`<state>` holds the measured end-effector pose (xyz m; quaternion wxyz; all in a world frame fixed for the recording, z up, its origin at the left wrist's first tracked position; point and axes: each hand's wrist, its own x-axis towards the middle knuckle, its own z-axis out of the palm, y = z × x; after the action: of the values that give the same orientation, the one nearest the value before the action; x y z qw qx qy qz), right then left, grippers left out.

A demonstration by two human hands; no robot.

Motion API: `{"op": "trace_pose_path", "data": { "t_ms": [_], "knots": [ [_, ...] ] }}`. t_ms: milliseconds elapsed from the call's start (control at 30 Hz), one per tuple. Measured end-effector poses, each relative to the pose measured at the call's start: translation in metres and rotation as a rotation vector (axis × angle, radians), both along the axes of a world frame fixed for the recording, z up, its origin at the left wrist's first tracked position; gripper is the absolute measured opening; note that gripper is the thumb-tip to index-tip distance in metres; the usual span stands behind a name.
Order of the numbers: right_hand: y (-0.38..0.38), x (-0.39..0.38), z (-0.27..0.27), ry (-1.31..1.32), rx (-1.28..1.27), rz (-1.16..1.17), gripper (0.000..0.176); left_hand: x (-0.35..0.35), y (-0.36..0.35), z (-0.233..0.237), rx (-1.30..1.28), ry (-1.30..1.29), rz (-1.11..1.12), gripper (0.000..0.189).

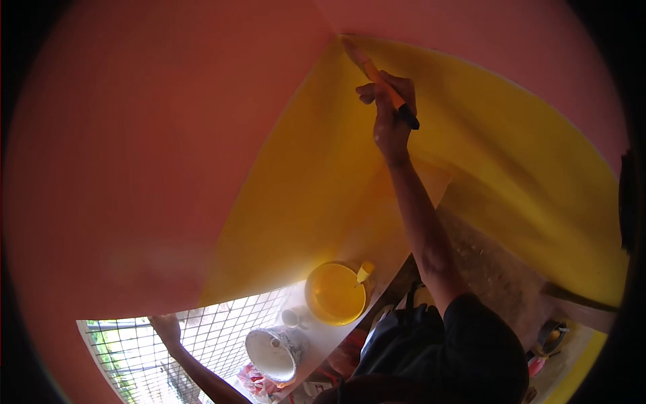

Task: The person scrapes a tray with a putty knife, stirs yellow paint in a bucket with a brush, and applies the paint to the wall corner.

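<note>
My right hand [391,111] is closed around a paintbrush [370,71] with an orange handle and a dark end. The bristles touch the corner where the yellow wall [303,155] meets the reddish-pink surface [161,135]. Lower left, my left hand [166,329] is at the top edge of the window, by the metal grille [225,330]; its fingertips are hard to make out. Below the yellow wall stands a bucket of yellow paint [335,293], with a yellow-coated tool [365,271] at its rim.
A whitish bucket [272,353] and a small white cup [290,317] stand on the ledge [319,343] near the window. Red and white plastic [254,380] lies beside them. At the lower right is a dark round container [552,337] on the floor.
</note>
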<state>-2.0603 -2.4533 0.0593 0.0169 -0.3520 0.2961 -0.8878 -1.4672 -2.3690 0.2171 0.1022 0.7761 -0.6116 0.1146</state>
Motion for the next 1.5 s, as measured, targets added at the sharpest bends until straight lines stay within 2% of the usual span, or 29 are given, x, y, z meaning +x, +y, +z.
{"op": "trace_pose_path", "data": {
  "t_ms": [200, 433, 533, 633, 933, 1233, 1433, 1500],
  "knots": [
    [0.004, -0.013, -0.005, -0.06, 0.049, 0.096, 0.014, 0.023, -0.004, -0.004, 0.024, -0.043, -0.023, 0.044],
    [0.004, -0.028, 0.014, 0.034, 0.176, 0.074, 0.014, 0.046, -0.01, -0.01, 0.058, -0.024, -0.013, 0.043],
    [0.0, -0.034, 0.01, 0.097, 0.138, 0.083, 0.014, 0.04, -0.008, -0.009, 0.033, -0.022, -0.001, 0.044],
    [-0.001, -0.032, 0.01, 0.03, 0.176, 0.066, 0.012, 0.033, -0.007, -0.007, 0.045, -0.006, 0.021, 0.045],
    [-0.004, -0.013, 0.014, 0.159, 0.225, -0.13, 0.012, 0.031, -0.006, -0.006, 0.066, -0.017, 0.039, 0.045],
    [-0.011, -0.015, 0.004, 0.191, 0.197, -0.2, 0.011, 0.014, -0.002, -0.001, 0.048, -0.022, 0.005, 0.044],
    [-0.007, -0.013, 0.003, 0.185, 0.249, -0.178, 0.013, 0.013, -0.001, -0.002, -0.006, -0.013, -0.111, 0.043],
    [-0.008, -0.013, 0.001, 0.18, 0.27, -0.167, 0.012, 0.019, -0.003, -0.002, 0.03, -0.018, -0.05, 0.043]
  ]
}}
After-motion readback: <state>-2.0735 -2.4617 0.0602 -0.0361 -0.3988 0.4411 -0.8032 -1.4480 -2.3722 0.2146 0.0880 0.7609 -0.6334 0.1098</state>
